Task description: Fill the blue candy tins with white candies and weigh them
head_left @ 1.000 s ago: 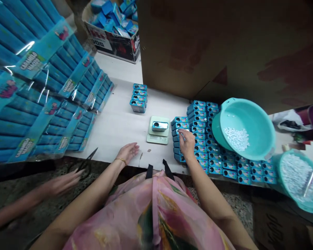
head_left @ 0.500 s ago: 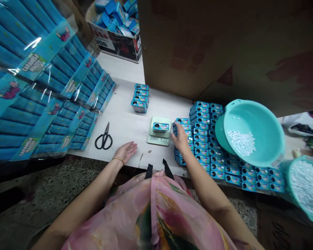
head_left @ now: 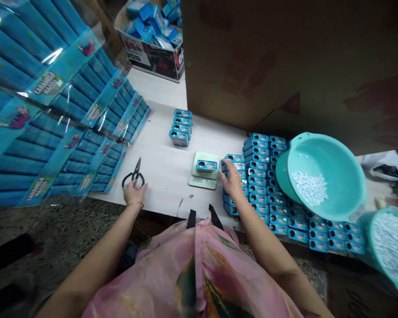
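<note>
My left hand [head_left: 134, 193] lies at the near table edge, over the lower part of the handles of black-handled scissors [head_left: 137, 170]. Its thumb is apart from the fingers; whether it touches the scissors I cannot tell. My right hand [head_left: 232, 180] rests against the left side of the rows of small blue tins [head_left: 257, 181], fingers loosely bent and thumb apart, with nothing visibly held. Between the hands, one blue tin [head_left: 206, 165] lies on a pale green digital scale [head_left: 203, 182].
Behind the scale stands a short row of blue tins [head_left: 180, 128]. At right are a turquoise basin [head_left: 341, 176] with white candies and a second full tub [head_left: 369, 229]. Plastic-wrapped blue packs [head_left: 82, 128] stack up at left. A carton [head_left: 152, 62] and large cardboard box [head_left: 239, 66] stand behind.
My left hand has moved left along the table edge to the scissors' handles. My right hand stays by the tins, and the tin on the scale has not moved.
</note>
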`<action>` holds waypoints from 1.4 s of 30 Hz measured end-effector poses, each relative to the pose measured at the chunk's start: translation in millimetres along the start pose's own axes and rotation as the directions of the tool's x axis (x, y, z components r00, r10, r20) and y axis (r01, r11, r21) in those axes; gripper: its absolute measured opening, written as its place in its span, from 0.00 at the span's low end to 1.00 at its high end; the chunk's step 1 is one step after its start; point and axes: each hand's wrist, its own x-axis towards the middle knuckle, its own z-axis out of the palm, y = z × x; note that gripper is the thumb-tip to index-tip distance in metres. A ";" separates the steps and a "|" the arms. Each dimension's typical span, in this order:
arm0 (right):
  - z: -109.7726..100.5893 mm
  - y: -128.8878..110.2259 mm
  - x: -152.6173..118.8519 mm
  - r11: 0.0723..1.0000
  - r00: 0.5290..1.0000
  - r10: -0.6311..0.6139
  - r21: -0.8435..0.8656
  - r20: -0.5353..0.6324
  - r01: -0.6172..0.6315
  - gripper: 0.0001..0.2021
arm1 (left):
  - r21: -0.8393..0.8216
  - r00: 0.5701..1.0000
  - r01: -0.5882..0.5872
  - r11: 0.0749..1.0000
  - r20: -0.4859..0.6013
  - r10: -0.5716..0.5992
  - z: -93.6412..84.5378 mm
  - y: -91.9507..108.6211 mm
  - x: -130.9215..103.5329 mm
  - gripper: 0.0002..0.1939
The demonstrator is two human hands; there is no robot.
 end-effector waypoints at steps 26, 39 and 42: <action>-19.4 -6.1 -6.9 0.997 0.997 0.076 0.026 -0.016 -0.076 0.17 | -0.103 0.951 -0.292 0.951 -0.138 0.277 53.4 302.1 217.5 0.07; -8.0 -5.2 14.0 0.989 0.988 0.106 0.089 0.112 -0.117 0.26 | -0.376 0.959 -0.147 0.915 0.173 0.225 64.0 147.3 81.9 0.14; 2.7 2.2 10.6 0.982 0.974 0.132 0.112 0.182 -0.154 0.30 | -0.576 0.941 0.151 0.804 0.332 0.061 48.5 106.0 26.0 0.15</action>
